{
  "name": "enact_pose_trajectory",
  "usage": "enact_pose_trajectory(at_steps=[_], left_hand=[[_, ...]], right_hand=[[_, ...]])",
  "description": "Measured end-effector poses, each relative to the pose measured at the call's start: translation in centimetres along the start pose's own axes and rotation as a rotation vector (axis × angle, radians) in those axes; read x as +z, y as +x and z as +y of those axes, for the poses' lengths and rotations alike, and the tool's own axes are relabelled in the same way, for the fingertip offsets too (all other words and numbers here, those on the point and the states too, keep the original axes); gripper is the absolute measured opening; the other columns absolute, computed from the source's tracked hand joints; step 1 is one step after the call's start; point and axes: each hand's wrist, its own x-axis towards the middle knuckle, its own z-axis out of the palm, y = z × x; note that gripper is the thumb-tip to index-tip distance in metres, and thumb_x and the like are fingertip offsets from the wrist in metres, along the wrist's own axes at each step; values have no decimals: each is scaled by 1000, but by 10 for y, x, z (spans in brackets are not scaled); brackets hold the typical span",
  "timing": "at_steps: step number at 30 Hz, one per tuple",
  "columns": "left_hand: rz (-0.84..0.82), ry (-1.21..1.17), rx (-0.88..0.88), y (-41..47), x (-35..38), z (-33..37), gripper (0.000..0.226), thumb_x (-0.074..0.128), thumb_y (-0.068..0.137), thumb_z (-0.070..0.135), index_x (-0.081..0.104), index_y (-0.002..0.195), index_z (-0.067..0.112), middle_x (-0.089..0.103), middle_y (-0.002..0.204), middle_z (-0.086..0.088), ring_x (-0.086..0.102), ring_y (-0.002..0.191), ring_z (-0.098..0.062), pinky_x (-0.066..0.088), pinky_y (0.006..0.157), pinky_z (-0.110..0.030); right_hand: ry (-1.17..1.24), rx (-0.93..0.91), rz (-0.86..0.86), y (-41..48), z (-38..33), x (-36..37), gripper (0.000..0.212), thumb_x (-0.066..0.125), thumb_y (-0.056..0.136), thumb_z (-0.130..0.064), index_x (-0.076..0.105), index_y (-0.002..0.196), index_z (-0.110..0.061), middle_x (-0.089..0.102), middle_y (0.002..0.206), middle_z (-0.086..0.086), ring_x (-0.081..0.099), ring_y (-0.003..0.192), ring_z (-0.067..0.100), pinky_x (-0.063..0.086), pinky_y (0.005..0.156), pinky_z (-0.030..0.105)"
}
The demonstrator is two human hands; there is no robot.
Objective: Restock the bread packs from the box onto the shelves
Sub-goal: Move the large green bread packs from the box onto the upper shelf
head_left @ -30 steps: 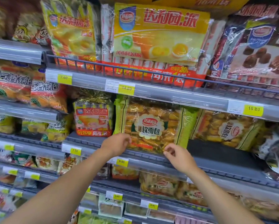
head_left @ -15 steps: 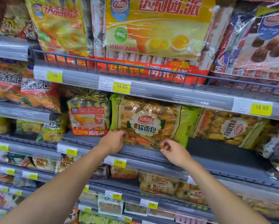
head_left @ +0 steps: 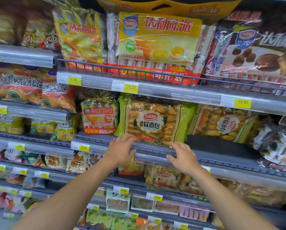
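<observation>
The clear, green-edged pack of golden bread rolls (head_left: 153,123) stands upright on the grey metal shelf (head_left: 210,145). Both hands are spread open just below it, left hand (head_left: 122,151) and right hand (head_left: 182,157) gripping nothing.

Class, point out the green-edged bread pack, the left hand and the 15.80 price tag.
green-edged bread pack (head_left: 153,122): head view, on its white label.
left hand (head_left: 122,151): head view, back of hand.
15.80 price tag (head_left: 243,102): head view, yellow part.
</observation>
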Motion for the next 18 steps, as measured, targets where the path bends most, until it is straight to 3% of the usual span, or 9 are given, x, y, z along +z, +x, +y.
enact_pose_trajectory(at_steps=[4, 8, 18], left_hand=[[7, -9, 72, -30, 16, 22, 59, 47, 101, 46, 29, 155, 32, 16, 167, 2, 5, 155, -24, 12, 124, -52], [-10, 51, 142, -48, 43, 48, 64, 48, 100, 47, 21, 157, 36, 3, 169, 2, -4, 155, -24, 12, 124, -51], [-163, 46, 418, -70, 131, 184, 66, 49, 96, 54, 26, 156, 36, 4, 169, 1, 0, 155, -25, 11, 125, -46]], right_hand=[[-44, 31, 47, -48, 11, 5, 69, 50, 95, -56, 26, 156, -33, 18, 165, -3, 13, 152, 23, 21, 122, 48], [-48, 84, 84, -95, 32, 11, 71, 51, 93, -55, 25, 156, -33, 15, 166, -2, 10, 153, 23, 17, 123, 48], [-30, 414, 20, -243, 166, 36, 73, 43, 86, -60, 32, 153, -33, 22, 164, -1, 20, 151, 26, 22, 120, 50]])
